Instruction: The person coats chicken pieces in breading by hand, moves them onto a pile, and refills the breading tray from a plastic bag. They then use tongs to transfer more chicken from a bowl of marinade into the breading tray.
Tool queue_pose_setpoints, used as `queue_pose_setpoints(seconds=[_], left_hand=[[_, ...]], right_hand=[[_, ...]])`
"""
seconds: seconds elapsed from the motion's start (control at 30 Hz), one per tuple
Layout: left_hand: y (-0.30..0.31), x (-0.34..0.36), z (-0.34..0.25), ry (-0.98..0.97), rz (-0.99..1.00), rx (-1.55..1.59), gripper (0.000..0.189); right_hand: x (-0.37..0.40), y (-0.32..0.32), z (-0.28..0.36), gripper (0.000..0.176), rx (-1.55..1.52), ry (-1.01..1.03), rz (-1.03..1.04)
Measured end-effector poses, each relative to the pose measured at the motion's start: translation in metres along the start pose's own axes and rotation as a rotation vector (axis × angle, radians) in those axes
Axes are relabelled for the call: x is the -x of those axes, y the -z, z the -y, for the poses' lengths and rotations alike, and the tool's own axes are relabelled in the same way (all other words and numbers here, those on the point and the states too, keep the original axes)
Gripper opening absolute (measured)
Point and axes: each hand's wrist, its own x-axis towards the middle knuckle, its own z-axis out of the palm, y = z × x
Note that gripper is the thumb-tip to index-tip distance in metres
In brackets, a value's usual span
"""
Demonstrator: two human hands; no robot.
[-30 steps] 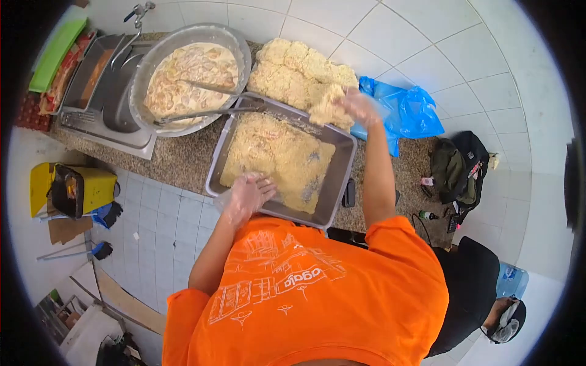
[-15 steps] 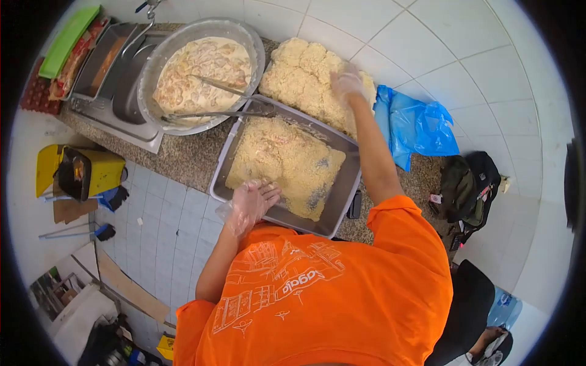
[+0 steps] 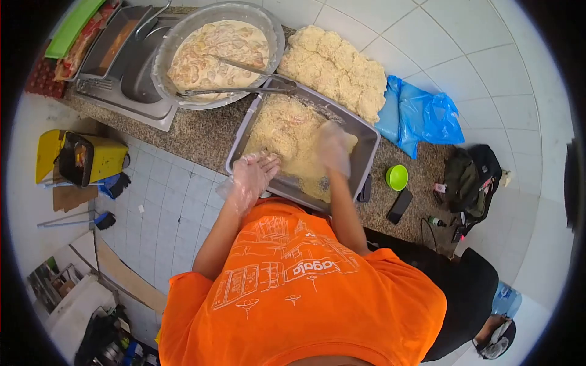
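Note:
A grey tub (image 3: 365,160) in front of me holds a layer of pale yellow breading crumbs (image 3: 278,125), with lumpy coated pieces partly buried. My left hand (image 3: 255,175), in a clear plastic glove, lies at the near left of the tub with its fingers stretched out against the crumbs. Over the right part of the crumbs is my gloved right hand (image 3: 333,149), smeared by motion, so its fingers cannot be made out. Metal tongs (image 3: 244,90) rest across a large grey bowl (image 3: 160,76) of pieces in creamy batter, their end reaching the tub's rim.
Behind the tub is a heap of crumb-coated pieces (image 3: 332,67) against the tiled wall. Blue plastic bags (image 3: 427,116) are beside it. A green cup (image 3: 397,177), a phone (image 3: 400,206) and a dark backpack (image 3: 473,186) sit to the right. A sink (image 3: 137,79) is at left.
My right hand has moved from the coated heap behind down into the tub's crumbs. My left hand stays at the tub's near left. The green cup and phone have come into view.

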Motion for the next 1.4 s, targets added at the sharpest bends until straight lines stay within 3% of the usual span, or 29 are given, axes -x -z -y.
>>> queue_pose_setpoints(seconds=[0.03, 0.07, 0.13, 0.17, 0.23, 0.27, 0.33, 0.37, 0.43, 0.47, 0.53, 0.63, 0.73, 0.87, 1.03, 1.17, 1.3, 1.37, 1.4], left_hand=[[-0.001, 0.002, -0.002, -0.009, -0.006, -0.015, 0.044], [0.001, 0.002, -0.004, -0.006, -0.004, -0.018, 0.044], [0.007, 0.001, -0.008, 0.008, -0.012, -0.01, 0.043], [0.011, 0.003, -0.009, 0.013, -0.019, -0.01, 0.043], [0.012, -0.001, -0.012, -0.109, -0.07, -0.031, 0.041], [0.01, -0.002, -0.013, -0.107, -0.068, -0.029, 0.041], [0.009, -0.001, -0.016, -0.186, -0.119, -0.065, 0.039], [0.011, 0.001, -0.018, -0.186, -0.117, -0.067, 0.039], [0.012, 0.001, -0.021, -0.154, -0.081, -0.044, 0.039], [0.012, -0.001, -0.022, -0.155, -0.077, -0.043, 0.039], [0.015, -0.001, -0.022, -0.137, -0.065, -0.039, 0.04], [0.013, 0.0, -0.022, -0.137, -0.067, -0.03, 0.04], [0.013, -0.001, -0.022, -0.143, -0.056, -0.061, 0.041], [0.013, -0.002, -0.022, -0.138, -0.05, -0.065, 0.042], [0.014, 0.0, -0.022, -0.152, -0.062, -0.046, 0.042], [0.018, -0.003, -0.021, -0.154, -0.061, -0.042, 0.042], [0.014, -0.002, -0.02, -0.154, -0.09, -0.08, 0.041], [0.012, -0.004, -0.019, -0.14, -0.092, -0.1, 0.041], [0.012, -0.005, -0.018, -0.14, -0.117, -0.151, 0.039]], right_hand=[[0.005, -0.058, 0.015, 0.049, -0.136, -0.038, 0.127], [0.018, -0.051, 0.015, 0.049, -0.136, -0.043, 0.127], [0.051, -0.008, 0.015, 0.042, -0.341, 0.416, 0.04], [0.056, 0.034, 0.018, 0.042, -0.344, 0.415, 0.048], [0.055, 0.114, 0.031, 0.034, -0.86, -0.304, 0.356], [0.049, 0.096, 0.038, 0.034, -0.856, -0.305, 0.356], [0.035, 0.045, 0.053, 0.037, -1.588, -0.45, 0.584], [0.034, 0.047, 0.052, 0.037, -1.59, -0.451, 0.582], [0.031, 0.051, 0.043, 0.048, -0.921, -0.002, 0.618], [0.032, 0.045, 0.047, 0.048, -0.919, -0.003, 0.614], [0.043, 0.027, 0.062, 0.055, -1.219, -0.294, 0.264], [0.061, 0.138, 0.059, 0.046, -1.146, -0.429, 0.362], [0.056, 0.117, 0.074, 0.045, -0.945, -0.427, 0.259], [0.053, 0.116, 0.071, 0.041, -1.065, -0.473, 0.299], [0.056, 0.138, 0.083, 0.033, -0.965, -0.2, -0.015], [0.059, 0.162, 0.066, 0.03, -0.991, -0.193, -0.013], [0.071, 0.184, 0.016, 0.034, -1.175, -0.331, 0.159], [0.067, 0.165, -0.016, 0.033, -1.21, -0.367, 0.202], [0.055, 0.132, -0.033, 0.035, -0.991, -0.31, 0.21]])
